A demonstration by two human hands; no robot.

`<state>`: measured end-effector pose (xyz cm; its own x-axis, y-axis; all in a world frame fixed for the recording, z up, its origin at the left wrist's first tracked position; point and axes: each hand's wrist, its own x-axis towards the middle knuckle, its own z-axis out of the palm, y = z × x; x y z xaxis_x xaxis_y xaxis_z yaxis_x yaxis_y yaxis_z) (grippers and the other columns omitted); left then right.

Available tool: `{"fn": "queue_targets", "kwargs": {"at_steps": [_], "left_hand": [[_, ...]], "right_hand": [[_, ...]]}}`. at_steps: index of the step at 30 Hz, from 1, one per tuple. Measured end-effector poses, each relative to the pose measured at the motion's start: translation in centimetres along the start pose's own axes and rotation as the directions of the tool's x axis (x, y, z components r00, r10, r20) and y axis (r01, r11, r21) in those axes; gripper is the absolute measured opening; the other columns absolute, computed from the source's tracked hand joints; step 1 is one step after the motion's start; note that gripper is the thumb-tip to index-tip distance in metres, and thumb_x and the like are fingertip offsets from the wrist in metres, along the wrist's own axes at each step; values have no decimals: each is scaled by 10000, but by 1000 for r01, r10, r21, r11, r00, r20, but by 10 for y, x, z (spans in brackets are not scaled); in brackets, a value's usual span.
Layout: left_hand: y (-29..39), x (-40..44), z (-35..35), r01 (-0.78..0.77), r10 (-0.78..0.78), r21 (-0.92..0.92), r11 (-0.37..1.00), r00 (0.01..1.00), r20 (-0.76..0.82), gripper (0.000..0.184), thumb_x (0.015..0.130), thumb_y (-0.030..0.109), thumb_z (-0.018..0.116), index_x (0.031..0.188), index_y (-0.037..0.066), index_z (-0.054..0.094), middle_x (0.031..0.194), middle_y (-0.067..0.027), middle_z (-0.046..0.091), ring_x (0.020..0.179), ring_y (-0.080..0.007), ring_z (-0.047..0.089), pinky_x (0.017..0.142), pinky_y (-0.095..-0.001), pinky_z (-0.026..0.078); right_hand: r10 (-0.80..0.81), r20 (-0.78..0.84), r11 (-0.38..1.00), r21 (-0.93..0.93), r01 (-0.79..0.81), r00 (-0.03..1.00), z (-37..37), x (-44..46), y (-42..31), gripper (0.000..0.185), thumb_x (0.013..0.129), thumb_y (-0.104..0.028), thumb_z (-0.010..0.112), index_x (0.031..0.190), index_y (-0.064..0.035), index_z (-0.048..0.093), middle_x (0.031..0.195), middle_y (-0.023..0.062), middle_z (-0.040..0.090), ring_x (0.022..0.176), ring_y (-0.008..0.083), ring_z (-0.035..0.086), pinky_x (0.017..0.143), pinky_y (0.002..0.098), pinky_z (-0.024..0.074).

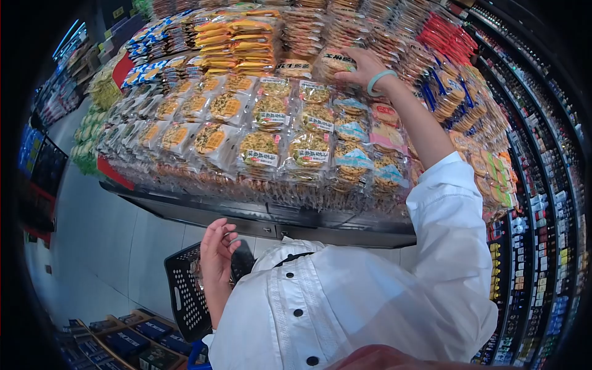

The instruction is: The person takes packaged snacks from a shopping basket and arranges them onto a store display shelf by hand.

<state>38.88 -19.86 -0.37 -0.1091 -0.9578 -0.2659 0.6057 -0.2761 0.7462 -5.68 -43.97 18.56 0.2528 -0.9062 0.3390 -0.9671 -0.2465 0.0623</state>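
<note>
At the back of the display, my right hand (365,69) has its thumb and fingers on the near edge of a clear packet of flat biscuits (333,63) with dark lettering. A pale bracelet (378,80) circles that wrist. Low in front of my body, my left hand (218,245) hangs with loosely bent fingers, a ring on one of them, and nothing visible in it. Beside the left forearm is a dark perforated shopping basket (185,290); its handle and most of its contents are hidden.
Stacked packets with seeded biscuits (259,150), yellow packets (237,43) and red packets (447,36) cover the display. Its dark base (203,213) stands close before me. Shelves of bottles (536,246) run along the right. Dark boxes (126,341) lie low at left.
</note>
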Motion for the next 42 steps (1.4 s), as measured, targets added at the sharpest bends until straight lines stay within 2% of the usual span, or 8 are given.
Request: {"fn": "queue_targets", "kwargs": {"at_steps": [12,17,21,24,31,37,40,42], "left_hand": [[-19,6,-10,42,-39,51,998,998,-49,206,944,167,571,1117,57,583,991,-67,653,829,-120,628,704,-257,546],[-35,4,-37,102,-87,106,989,988,-130,235,946,219,573,1131,76,589,993,-41,649,874,-112,616,747,-263,527],[-58,2,-58,147,-135,74,986,981,-142,209,943,226,582,1101,92,607,972,-25,648,856,-106,618,733,-244,519],[-82,5,-76,168,-163,48,985,982,-95,228,936,234,582,1106,83,602,991,-39,642,894,-114,612,729,-260,521],[-119,22,-101,343,-330,65,937,931,-156,267,904,248,589,1093,59,590,981,-59,632,853,-120,604,723,-274,528],[-149,-3,-121,259,-231,39,965,913,-336,235,908,229,585,1075,64,589,947,-34,642,821,-104,605,713,-267,524],[-163,-34,-126,174,-133,41,984,868,-479,208,918,208,575,1071,67,589,931,-28,644,814,-96,605,716,-255,517],[-168,-59,-125,122,-79,39,992,824,-561,201,923,195,570,1075,65,589,932,-27,646,821,-95,606,714,-249,515]], "right_hand": [[-70,96,993,-86,78,993,-7,-3,8,888,767,-565,687,1426,-64,368,1442,184,410,1334,353,376,1113,429,306],[-265,87,938,252,236,960,-97,-46,-48,578,854,-232,671,1359,-36,470,1387,152,475,1309,277,430,1100,360,305],[-392,205,912,213,350,897,-162,-103,-132,532,872,-17,532,1391,20,419,1434,167,434,1335,287,405,1113,394,284],[-426,332,895,291,338,841,-174,-144,-182,582,863,-156,566,1367,86,405,1386,241,455,1310,358,422,1099,451,305],[-469,556,741,671,-38,686,-64,-177,-267,512,768,-170,703,1196,73,564,1122,239,624,1056,378,608,943,414,449],[-675,385,643,725,246,629,66,-198,-305,455,823,-122,671,1240,10,545,1128,221,623,1035,353,621,886,380,483],[-735,444,502,865,-30,513,111,-224,-310,435,829,-126,667,1224,13,551,1120,219,628,1017,342,632,872,369,492],[-764,474,516,856,-26,438,136,-247,-314,422,828,-133,668,1209,14,561,1093,214,642,989,331,646,865,364,499]]}}
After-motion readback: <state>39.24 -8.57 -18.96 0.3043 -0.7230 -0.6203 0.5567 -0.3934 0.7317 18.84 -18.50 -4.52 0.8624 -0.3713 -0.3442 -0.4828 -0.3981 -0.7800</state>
